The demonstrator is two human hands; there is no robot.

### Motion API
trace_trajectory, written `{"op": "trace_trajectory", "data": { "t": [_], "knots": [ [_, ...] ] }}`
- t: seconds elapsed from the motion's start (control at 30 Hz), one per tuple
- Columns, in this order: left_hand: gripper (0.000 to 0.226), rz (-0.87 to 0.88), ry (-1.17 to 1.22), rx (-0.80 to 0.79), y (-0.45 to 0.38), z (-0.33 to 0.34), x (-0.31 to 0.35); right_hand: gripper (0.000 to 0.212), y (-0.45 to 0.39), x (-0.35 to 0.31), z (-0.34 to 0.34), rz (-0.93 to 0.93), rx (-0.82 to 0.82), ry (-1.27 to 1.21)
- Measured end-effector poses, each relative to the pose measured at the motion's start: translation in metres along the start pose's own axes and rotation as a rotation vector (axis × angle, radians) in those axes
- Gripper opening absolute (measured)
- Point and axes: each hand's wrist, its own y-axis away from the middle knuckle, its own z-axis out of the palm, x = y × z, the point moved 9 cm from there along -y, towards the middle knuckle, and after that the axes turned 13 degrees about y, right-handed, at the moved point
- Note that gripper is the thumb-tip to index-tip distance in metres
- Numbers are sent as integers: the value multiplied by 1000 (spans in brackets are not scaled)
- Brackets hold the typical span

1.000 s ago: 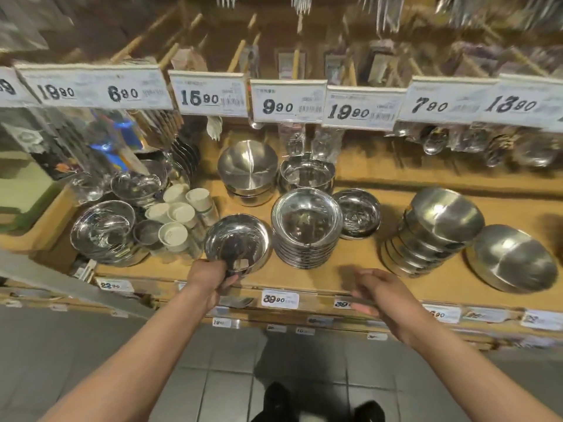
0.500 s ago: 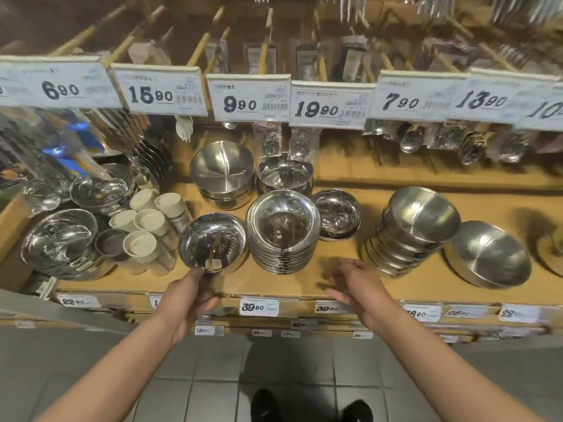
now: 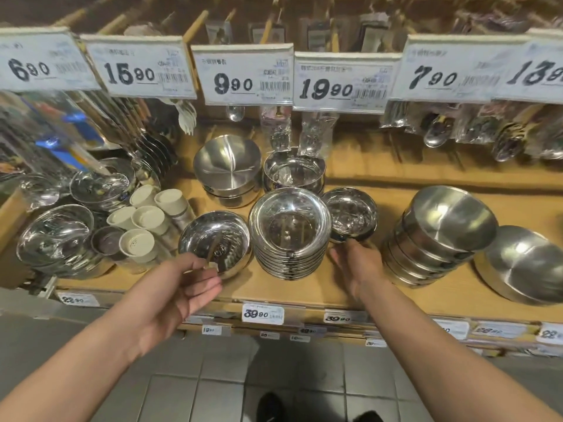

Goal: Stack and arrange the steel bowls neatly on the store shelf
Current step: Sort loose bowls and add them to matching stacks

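Store shelf (image 3: 304,287), wooden, viewed from above by a person standing at its front edge.

Left hand (image 3: 179,287) is reaching in at the near rim of a single shiny steel bowl (image 3: 214,242); fingers are curling and the fingertips (image 3: 210,264) are sitting at the rim by a small tag. Whether they are actually pinching the rim or the tag is hard to tell from this angle.

Right hand (image 3: 355,263) is lying low on the shelf, fingers fairly straight, tips touching or just under the near side of a smaller steel bowl (image 3: 350,214). It is not wrapping round anything that shows.

Between the two hands a tall stack of rimmed bowls (image 3: 289,233) is standing upright, touching or nearly touching both single bowls. Behind it, two short stacks are sitting side by side: a brushed bowl stack (image 3: 227,166) and a straight-walled polished stack (image 3: 294,172).

To the right, well apart, a leaning stack of matte bowls (image 3: 441,236) is tilting toward the viewer, with one large matte bowl (image 3: 524,263) resting on its side beside it.

Left end is holding cream-lidded cups (image 3: 143,220) and wrapped bowls (image 3: 58,236). Price cards (image 3: 243,74) are hanging above.
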Motion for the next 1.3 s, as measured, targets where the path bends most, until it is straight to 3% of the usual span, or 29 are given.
{"op": "trace_trajectory", "data": {
  "t": [0.17, 0.37, 0.53, 0.83, 1.0, 1.13, 1.3],
  "knots": [
    [5, 27, -29, 9, 1, -1, 3, 52, -2, -4, 1, 19, 47, -128],
    [10, 43, -83, 4, 0, -10, 1, 52, -5, -2, 0, 27, 78, -43],
    [8, 80, -125, 30, -6, -19, 4, 56, -5, -4, -2, 13, 140, -161],
    [11, 143, -144, 37, -11, -21, 15, 49, 1, -10, -3, 39, 197, -164],
    [17, 151, -156, -20, -11, -8, 22, 49, 19, -33, 2, -1, 166, -166],
    [15, 150, -163, -91, -10, 11, 28, 30, 37, -53, 7, -26, 151, -144],
    [13, 168, -206, -156, -8, 34, 37, 38, 59, -79, 12, -82, 116, -130]
  ]
}}
